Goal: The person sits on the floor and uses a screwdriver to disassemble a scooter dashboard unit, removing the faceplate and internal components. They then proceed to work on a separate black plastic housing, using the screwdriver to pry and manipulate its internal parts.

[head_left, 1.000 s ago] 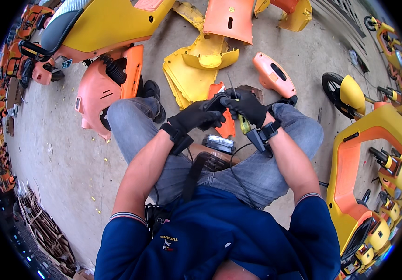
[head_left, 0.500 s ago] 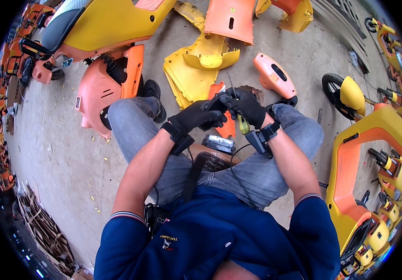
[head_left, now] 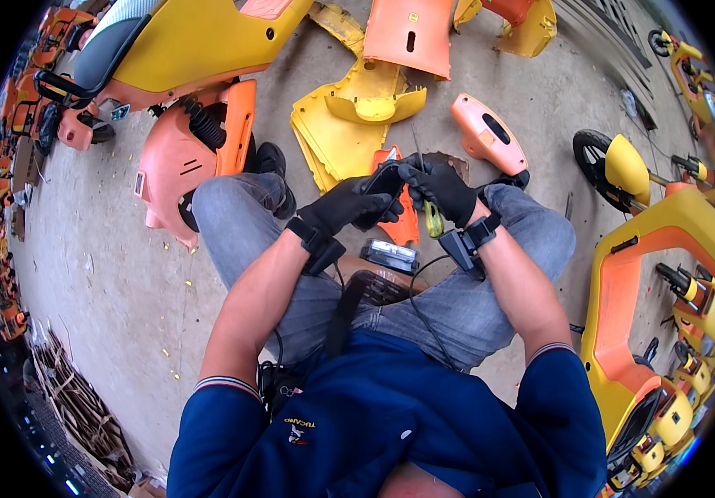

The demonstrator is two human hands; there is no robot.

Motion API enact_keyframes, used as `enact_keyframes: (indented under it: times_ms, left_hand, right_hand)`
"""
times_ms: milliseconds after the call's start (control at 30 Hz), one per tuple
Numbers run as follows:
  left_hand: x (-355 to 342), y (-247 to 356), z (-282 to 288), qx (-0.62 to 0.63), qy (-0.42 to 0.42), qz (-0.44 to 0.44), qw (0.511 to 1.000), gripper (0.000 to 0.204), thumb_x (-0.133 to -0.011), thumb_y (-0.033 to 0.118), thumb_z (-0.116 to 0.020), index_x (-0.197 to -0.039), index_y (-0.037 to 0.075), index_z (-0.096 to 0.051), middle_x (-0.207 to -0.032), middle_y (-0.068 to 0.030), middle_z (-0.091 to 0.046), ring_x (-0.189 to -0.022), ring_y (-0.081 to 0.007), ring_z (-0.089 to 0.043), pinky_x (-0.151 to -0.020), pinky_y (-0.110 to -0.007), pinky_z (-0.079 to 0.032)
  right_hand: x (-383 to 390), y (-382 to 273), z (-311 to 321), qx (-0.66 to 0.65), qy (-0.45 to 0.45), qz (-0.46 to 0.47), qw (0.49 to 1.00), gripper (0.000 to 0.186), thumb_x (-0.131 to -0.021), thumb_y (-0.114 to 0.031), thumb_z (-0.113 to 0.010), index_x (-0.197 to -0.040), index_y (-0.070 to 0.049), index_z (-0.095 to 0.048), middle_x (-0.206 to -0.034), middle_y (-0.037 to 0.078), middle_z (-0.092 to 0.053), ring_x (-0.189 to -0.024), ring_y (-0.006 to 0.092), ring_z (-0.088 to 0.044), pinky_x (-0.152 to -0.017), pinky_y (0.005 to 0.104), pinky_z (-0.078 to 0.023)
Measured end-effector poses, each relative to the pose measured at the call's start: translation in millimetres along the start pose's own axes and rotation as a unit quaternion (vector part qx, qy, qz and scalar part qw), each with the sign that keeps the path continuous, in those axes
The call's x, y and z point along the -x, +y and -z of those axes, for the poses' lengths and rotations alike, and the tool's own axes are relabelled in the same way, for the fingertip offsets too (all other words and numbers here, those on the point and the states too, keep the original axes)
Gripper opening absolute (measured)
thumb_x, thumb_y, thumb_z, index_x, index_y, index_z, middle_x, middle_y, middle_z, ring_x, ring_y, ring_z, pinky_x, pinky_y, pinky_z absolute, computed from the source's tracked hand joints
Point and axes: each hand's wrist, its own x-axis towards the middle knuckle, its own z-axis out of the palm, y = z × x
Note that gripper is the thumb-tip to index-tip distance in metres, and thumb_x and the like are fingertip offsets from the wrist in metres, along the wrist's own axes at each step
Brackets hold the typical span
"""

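Observation:
Black gloves cover both hands, which meet between my bent knees. My left hand (head_left: 342,207) is closed around a dark, rounded black part (head_left: 380,184), whose kind I cannot make out. In my right hand (head_left: 442,191) is a screwdriver with a yellow-green handle (head_left: 433,221); its thin shaft points away from me, past the fingers. The right fingertips touch or nearly touch the black part's edge. Beneath the hands lies an orange plastic piece (head_left: 408,227). Closer to my body sits a clear-lensed lamp unit (head_left: 389,256).
Yellow panels (head_left: 337,137) and an orange panel (head_left: 407,37) lie ahead on the concrete. A pink-orange scooter cover (head_left: 171,166) stands by my left knee, an orange shell (head_left: 490,137) beyond my right. A yellow-orange frame (head_left: 615,282) is at right, flattened cardboard (head_left: 84,407) at lower left.
The black part has turned so more of its rounded face shows between the hands. My right hand has shifted slightly, the screwdriver moving a little to the right with it.

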Motion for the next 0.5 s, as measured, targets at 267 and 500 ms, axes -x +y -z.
enact_keyframes:
  times_ms: [267,500]
  left_hand:
    - [0,-2,0,0.01,0.008,-0.007,1.0,0.042,-0.097,0.029,-0.064,-0.129,0.002,-0.058,-0.106,-0.0099,-0.073,-0.093,-0.0146,-0.069,-0.071,-0.024,-0.051]
    - [-2,-4,-1,0.001,0.005,-0.026,1.0,0.041,-0.097,0.029,-0.065,-0.128,0.004,-0.059,-0.104,-0.0072,-0.073,-0.084,-0.0099,-0.067,-0.064,-0.022,-0.047]
  right_hand:
    - [3,-11,-7,0.0,-0.008,-0.018,1.0,0.035,-0.095,-0.028,-0.07,-0.118,-0.001,-0.064,-0.084,0.001,-0.063,-0.062,0.0062,-0.056,-0.054,0.0219,-0.049]
    - [0,-3,-7,0.03,-0.011,-0.013,0.999,0.035,-0.094,-0.025,-0.072,-0.118,-0.001,-0.065,-0.084,0.0,-0.063,-0.06,0.0059,-0.055,-0.052,0.0214,-0.047]
